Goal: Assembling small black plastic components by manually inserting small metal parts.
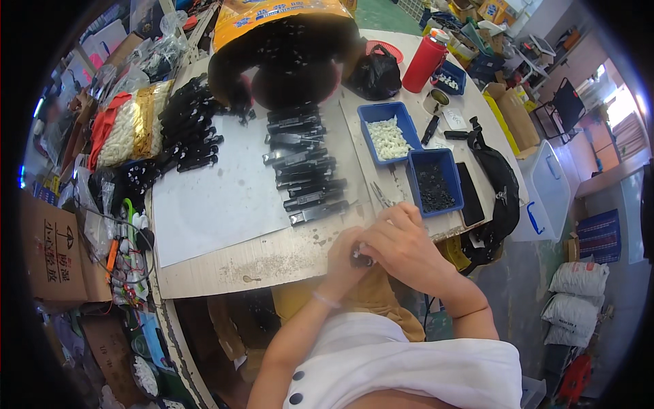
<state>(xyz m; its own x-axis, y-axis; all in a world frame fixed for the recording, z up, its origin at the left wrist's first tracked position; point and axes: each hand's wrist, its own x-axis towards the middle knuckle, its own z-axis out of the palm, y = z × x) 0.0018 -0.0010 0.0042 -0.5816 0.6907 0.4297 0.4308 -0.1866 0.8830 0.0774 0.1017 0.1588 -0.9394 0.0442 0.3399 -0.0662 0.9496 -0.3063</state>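
Observation:
Near the table's front edge, my left hand (345, 258) is closed round a small black plastic part (361, 259), mostly hidden by the fingers. My right hand (403, 238) meets it from the right, its bent fingertips closed on the same part; a tiny white bit shows there. A slim metal tool with two pointed prongs (379, 193) sticks out beyond the right knuckles; whether that hand grips it or it lies on the table I cannot tell. Long black plastic parts (304, 160) lie in a column left of my hands.
Right of the column stand a blue tray of small white pieces (368, 113) and a blue tray of small black pieces (460, 199). A phone-like black slab (470, 194), red flask (424, 65) and black bag (501, 177) are beyond. More black parts (194, 129) and an orange sack (279, 12) lie far left.

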